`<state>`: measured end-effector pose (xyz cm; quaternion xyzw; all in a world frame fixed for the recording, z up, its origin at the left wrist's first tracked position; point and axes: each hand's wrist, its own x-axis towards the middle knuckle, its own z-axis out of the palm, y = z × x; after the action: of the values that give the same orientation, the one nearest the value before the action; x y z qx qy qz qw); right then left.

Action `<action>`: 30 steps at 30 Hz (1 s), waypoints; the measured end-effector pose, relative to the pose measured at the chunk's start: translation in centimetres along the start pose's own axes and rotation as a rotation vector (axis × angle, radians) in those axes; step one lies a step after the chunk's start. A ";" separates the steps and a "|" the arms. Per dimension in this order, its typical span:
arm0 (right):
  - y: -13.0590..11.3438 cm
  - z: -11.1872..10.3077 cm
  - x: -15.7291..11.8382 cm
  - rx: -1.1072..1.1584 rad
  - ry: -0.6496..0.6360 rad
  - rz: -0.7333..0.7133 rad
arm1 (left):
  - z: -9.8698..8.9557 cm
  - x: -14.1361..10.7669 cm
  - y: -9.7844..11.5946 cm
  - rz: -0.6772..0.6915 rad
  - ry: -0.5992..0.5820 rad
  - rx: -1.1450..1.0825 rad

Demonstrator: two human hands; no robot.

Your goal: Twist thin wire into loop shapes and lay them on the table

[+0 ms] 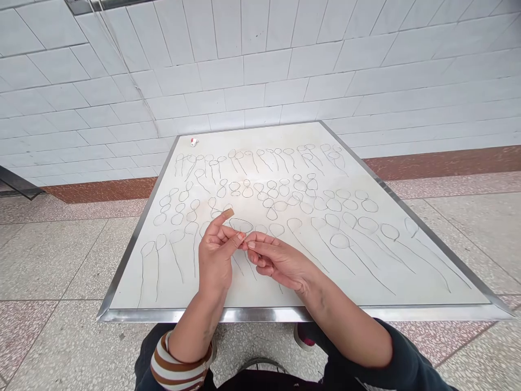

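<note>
My left hand point(217, 260) and my right hand point(279, 260) meet over the near middle of the white table. Both are closed in a pinch, thumb against finger, with the fingertips almost touching. A thin dark wire loop point(241, 219) shows just above the pinched fingers and seems to be held between them; its ends are hidden by the fingers. One left finger points up, with a tan wrap point(229, 213) on its tip. Around the hands lie several single-loop wires with long tails point(143, 274).
The white table point(260, 298) has a metal edge. Farther back lie rows of figure-eight wire loops point(246, 188) and more tailed loops point(288, 151). A small white and red object point(194, 142) sits at the far left corner. A tiled wall point(264, 92) stands behind.
</note>
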<state>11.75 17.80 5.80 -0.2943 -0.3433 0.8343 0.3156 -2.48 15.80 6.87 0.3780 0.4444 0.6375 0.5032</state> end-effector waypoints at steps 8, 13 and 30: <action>0.3 0.4 -0.3 -0.241 0.044 -0.121 | 0.0 -0.3 -0.2 0.070 0.079 -0.017; 0.4 0.5 -0.4 -0.276 0.105 -0.137 | -0.1 -0.1 -0.1 0.117 0.126 -0.018; 0.7 0.6 -0.5 -0.441 0.105 -0.180 | -0.9 0.5 0.6 0.164 0.209 -0.055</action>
<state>11.42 16.78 5.72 -0.3673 -0.5251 0.6911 0.3344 -3.60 16.11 7.22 0.3305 0.4445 0.7243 0.4106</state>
